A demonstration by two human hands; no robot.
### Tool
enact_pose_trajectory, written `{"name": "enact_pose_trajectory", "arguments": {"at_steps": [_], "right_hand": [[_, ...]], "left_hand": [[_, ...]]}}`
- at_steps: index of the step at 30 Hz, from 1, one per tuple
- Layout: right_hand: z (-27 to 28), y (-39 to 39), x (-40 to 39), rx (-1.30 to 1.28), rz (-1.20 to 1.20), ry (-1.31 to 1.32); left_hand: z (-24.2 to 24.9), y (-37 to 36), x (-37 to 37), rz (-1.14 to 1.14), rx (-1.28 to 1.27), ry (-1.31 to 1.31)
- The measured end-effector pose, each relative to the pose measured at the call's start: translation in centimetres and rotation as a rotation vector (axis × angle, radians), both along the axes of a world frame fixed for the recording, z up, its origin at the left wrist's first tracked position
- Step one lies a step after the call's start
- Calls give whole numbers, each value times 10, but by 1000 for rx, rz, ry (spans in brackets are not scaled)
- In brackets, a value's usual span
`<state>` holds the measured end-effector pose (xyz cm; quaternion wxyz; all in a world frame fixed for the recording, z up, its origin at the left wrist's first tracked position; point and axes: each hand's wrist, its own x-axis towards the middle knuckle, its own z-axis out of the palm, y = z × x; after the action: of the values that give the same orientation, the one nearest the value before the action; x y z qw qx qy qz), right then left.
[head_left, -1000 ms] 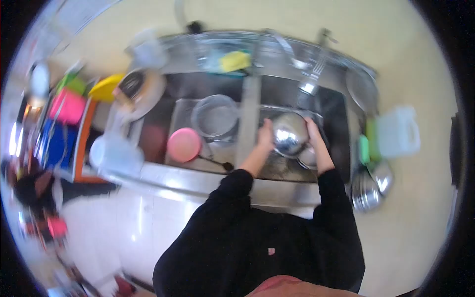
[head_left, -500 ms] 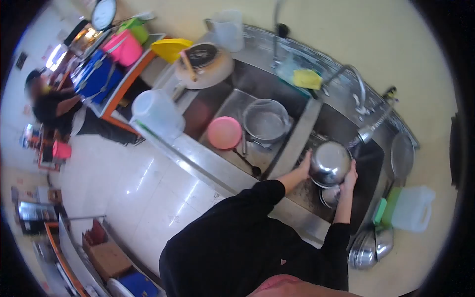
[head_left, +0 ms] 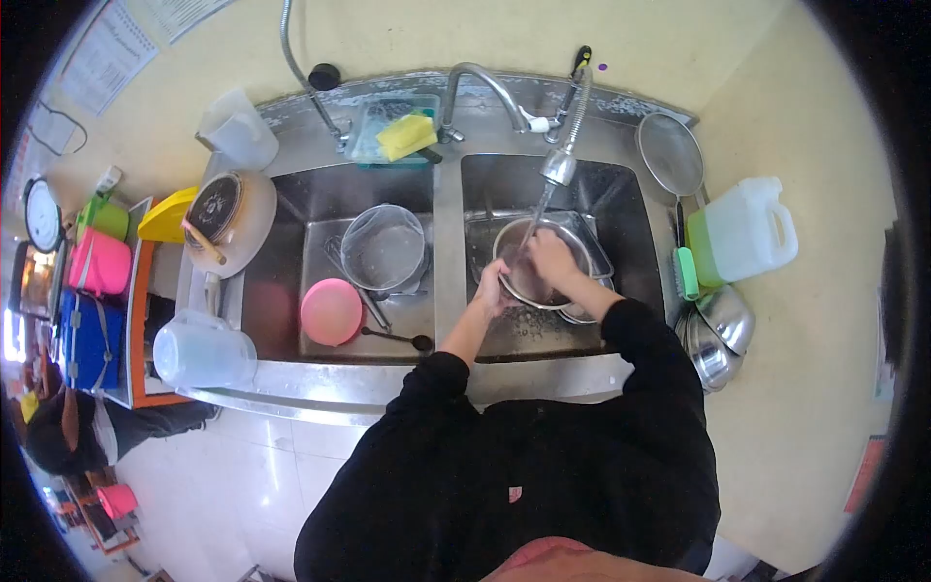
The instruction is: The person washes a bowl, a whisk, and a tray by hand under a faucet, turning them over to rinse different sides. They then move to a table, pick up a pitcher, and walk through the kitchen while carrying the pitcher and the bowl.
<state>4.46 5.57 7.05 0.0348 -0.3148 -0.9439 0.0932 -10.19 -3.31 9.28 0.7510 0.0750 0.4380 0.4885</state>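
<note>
A stainless steel bowl (head_left: 525, 289) stands with its opening up in the right sink basin (head_left: 485, 335), under a stream of water from the spray tap (head_left: 558, 167). My left hand (head_left: 492, 289) is closed on the bowl's left rim. Inside the bowl is my right hand (head_left: 551, 258), its fingers partly hidden and smeared, so I cannot make out their pose. Beneath the bowl, part of another metal vessel (head_left: 579, 312) shows, along with a dark-edged rectangular tray (head_left: 593, 242) behind.
The left basin holds a pink bowl (head_left: 331, 312), a clear round container (head_left: 383, 247) and a black spoon (head_left: 398, 337). A pan (head_left: 254, 228) and a plastic jug (head_left: 204, 351) stand left. A jerrycan (head_left: 742, 231), green brush (head_left: 686, 274) and stacked bowls (head_left: 716, 335) stand right.
The bowl, held by both hands with its rounded outside showing, has been turned opening up under the water. My right hand has gone from its side to inside it. The view has turned.
</note>
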Motion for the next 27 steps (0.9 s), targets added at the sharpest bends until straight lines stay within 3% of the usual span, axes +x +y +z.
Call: {"name": "enact_pose_trajectory", "arguments": {"at_steps": [2, 3, 4, 5, 9, 10, 13, 14, 17, 18, 21, 22, 25, 26, 27], "right_hand": [[19, -24, -41, -171, 14, -85], [19, -16, -41, -97, 74, -198], [20, 2, -42, -25, 137, -315], [18, 11, -44, 49, 203, -429], [2, -6, -47, -206, 313, -200], [6, 9, -41, 100, 427, -199], [5, -8, -43, 108, 414, -319], [-38, 0, -36, -82, 445, -74], [-22, 10, -12, 103, -11, -39], [-14, -14, -9, 138, -64, 26], [59, -63, -13, -340, -35, -92], [69, -69, -13, -499, -26, -129], [76, -49, 3, -509, -23, 98], [85, -46, 9, -547, -158, 496], [70, -35, 13, -753, -416, 767]], "left_hand": [[-45, 14, -3, -5, 39, -58], [-62, 15, -5, -8, 49, -89], [-18, 2, -4, 19, -21, -15], [-21, 1, -5, -3, -26, -46], [-19, 3, -5, 4, -60, -50], [-14, -3, -4, -20, -66, -42], [-11, -6, -6, -40, -77, -75], [-3, -5, -3, -22, -61, -72], [-31, 2, -11, -13, -27, -104], [-46, 2, -14, -19, -28, -121], [-36, 14, -14, 132, -17, -5], [-25, 15, -16, 73, 40, -53], [12, 16, -22, -18, -86, -128], [6, 20, -23, -84, -121, -100], [-8, 20, -19, -61, -49, -105]]}}
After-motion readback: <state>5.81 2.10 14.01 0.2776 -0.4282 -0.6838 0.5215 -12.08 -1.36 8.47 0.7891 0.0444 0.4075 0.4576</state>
